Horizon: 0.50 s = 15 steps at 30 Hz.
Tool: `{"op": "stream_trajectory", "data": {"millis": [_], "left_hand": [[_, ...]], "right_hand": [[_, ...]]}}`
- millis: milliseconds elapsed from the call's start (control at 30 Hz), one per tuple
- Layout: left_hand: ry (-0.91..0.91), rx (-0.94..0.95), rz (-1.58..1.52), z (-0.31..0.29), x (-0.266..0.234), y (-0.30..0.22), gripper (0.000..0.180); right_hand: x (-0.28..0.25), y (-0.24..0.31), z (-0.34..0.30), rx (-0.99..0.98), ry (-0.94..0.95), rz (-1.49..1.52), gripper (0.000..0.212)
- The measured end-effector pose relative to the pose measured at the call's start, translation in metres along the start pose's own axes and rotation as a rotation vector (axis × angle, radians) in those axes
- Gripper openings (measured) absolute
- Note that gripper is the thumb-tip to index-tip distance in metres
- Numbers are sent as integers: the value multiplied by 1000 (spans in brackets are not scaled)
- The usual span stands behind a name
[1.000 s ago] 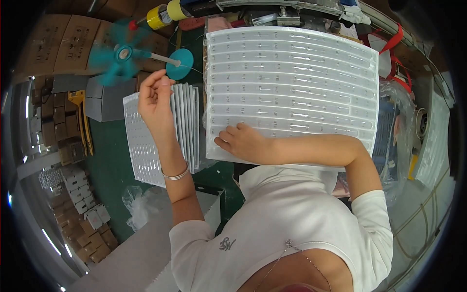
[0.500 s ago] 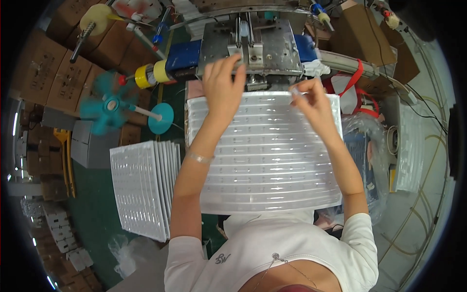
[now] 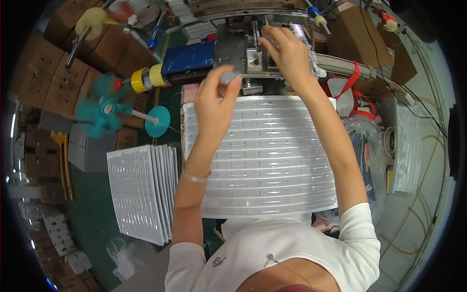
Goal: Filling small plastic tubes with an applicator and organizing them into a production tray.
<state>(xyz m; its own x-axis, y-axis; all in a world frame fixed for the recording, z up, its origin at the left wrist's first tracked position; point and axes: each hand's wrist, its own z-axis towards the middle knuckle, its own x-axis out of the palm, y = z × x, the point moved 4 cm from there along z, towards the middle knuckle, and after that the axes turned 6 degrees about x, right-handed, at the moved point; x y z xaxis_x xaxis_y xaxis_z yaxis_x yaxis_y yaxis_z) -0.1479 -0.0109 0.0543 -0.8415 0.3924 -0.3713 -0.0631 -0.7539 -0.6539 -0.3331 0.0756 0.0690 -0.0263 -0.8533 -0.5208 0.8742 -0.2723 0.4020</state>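
My left hand (image 3: 211, 100) pinches a small, greyish, translucent cylindrical piece (image 3: 229, 77) between thumb and fingers, just above the far left edge of a white sheet. My right hand (image 3: 290, 54) is over a metal fixture (image 3: 254, 59) with two upright rods on the machine. Its thumb and forefinger come together beside the rods; whatever they hold is hidden. Beneath both hands lies the white sheet (image 3: 265, 160), with shiny clear ridged rows and small grey marks.
More ridged sheets (image 3: 134, 187) lean in a stack at left. A teal fan (image 3: 107, 109) is beyond them, blades blurred. Yellow tape rolls (image 3: 141, 80) and a blue pad (image 3: 187, 58) flank the machine. Cardboard boxes (image 3: 70, 87) pile up at left; a red strap (image 3: 350, 87) hangs at right.
My left hand has drawn back from the fixture and now holds the greyish piece. My right hand has reached forward to the fixture. The machine's metal plate appears farther right, exposing more blue pad.
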Motion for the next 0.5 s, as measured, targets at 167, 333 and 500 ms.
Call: {"op": "stream_trajectory", "data": {"millis": [167,333,500], "left_hand": [[-141,-160,-112,-41,-83,26,18],[-283,-344,-275,-77,-143,52,17],[-401,-442,-333,-95,-178,57,19]], "right_hand": [[26,-13,8,-114,-56,-155,18],[4,-25,-16,11,-21,-105,50],[-16,4,-83,615,2,387,32]]}}
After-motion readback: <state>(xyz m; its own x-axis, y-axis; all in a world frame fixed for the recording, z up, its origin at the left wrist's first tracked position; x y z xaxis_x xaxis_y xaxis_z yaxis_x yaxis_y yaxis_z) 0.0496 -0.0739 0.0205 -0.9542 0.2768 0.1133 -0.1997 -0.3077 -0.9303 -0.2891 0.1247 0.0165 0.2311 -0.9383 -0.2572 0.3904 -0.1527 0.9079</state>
